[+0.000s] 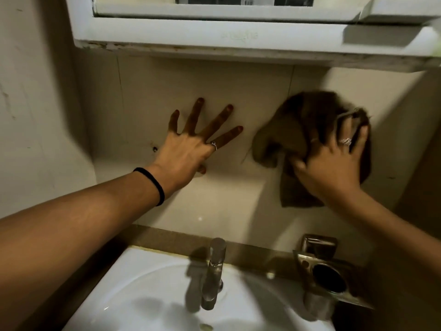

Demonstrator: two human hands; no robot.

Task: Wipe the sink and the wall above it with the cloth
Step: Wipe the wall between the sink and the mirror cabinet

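Observation:
A brown cloth [293,130] is bunched against the beige tiled wall [167,87] above the sink, and it is blurred. My right hand [334,161] presses on it with the fingers curled into its folds. My left hand [191,149] lies flat on the wall to the left of the cloth, fingers spread and straight. The white sink [133,297] is at the bottom of the view, below both hands.
A chrome tap [213,271] stands at the sink's back edge. A metal holder [327,273] is fixed to the wall at lower right. A white mirror cabinet [214,37] juts out above the hands. A side wall [35,115] closes the left.

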